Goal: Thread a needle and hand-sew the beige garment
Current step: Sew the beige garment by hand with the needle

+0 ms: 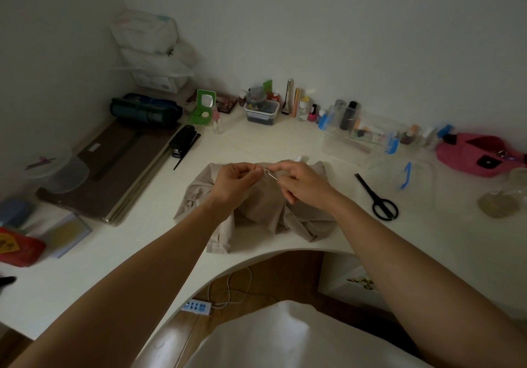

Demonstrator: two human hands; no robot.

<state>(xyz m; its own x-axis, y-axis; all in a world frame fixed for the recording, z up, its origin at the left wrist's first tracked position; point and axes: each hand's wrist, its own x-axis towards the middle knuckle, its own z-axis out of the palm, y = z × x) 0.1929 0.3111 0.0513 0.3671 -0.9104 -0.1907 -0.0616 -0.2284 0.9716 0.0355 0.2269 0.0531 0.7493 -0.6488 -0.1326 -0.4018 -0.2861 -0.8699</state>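
The needle sits between both hands, just above the crumpled beige garment at the desk's near middle edge. The right hand seems to pinch its upper end. The left hand has its fingers curled and the tips pressed together, on what I cannot tell, as any thread is too fine to see. In this dim light the needle could slip into the folds or prick a fingertip. The scissors lie well apart, to the right.

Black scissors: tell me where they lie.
Head view: the black scissors lie on the white desk, right of the beige garment and the right hand.
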